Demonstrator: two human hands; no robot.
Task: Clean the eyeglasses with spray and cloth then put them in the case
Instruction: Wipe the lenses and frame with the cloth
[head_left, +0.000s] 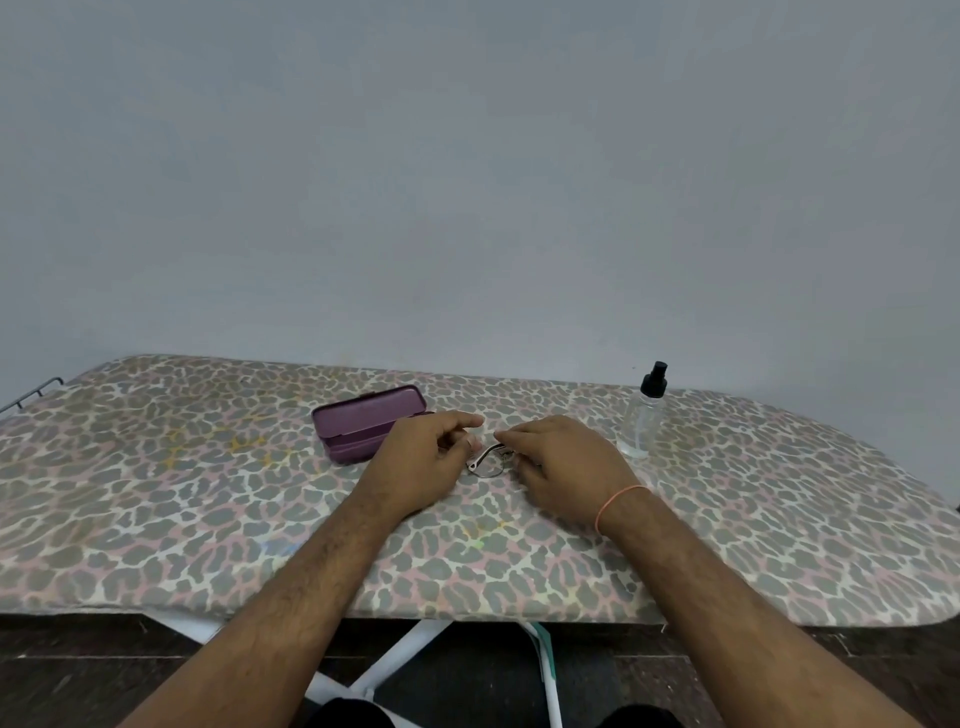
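Observation:
Thin metal-framed eyeglasses (485, 462) lie on the leopard-print board (208, 493), between my two hands. My left hand (415, 462) rests on the board with its fingertips at the left end of the frame. My right hand (561, 462), with an orange band on the wrist, covers the right part of the glasses and pinches the frame. A purple eyeglass case (363, 423) lies open just behind my left hand. A clear spray bottle (643, 415) with a black nozzle stands upright to the right. No cloth shows.
The board is an ironing board on white legs (395, 660) over a dark floor. A metal rack (31, 395) sticks out at its far left end. A plain grey wall stands behind.

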